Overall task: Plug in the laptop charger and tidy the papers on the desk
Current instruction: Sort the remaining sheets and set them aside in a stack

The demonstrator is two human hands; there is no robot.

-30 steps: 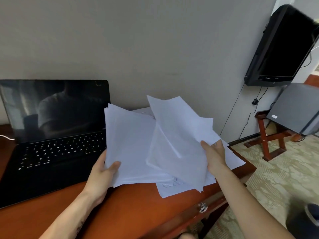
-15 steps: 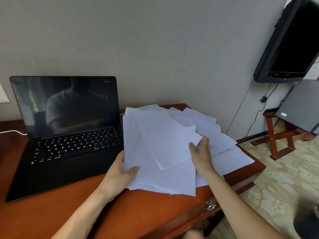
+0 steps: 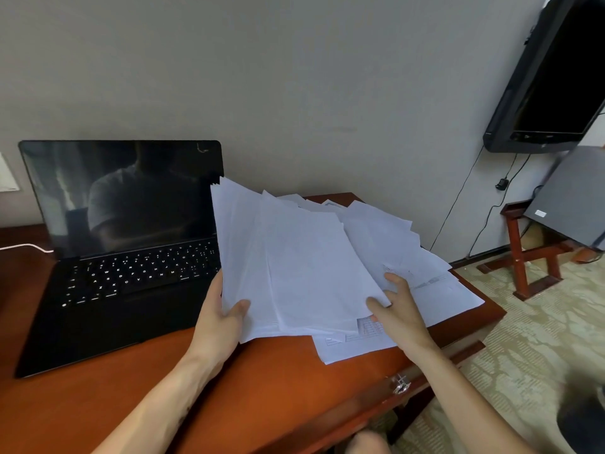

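Reddish wooden desk (image 3: 278, 388) against a plain grey wall is carrying an open black laptop (image 3: 121, 257), with a white cable (image 3: 26, 246) lying just left of the laptop. Right beside the laptop, the left hand (image 3: 219, 322) is gripping a tilted stack of papers (image 3: 294, 263), thumb on top. Farther right of the laptop, the right hand (image 3: 399, 309) is resting with spread, relaxed fingers on loose sheets (image 3: 435, 290) fanned across the desk, its thumb touching the stack's near corner.
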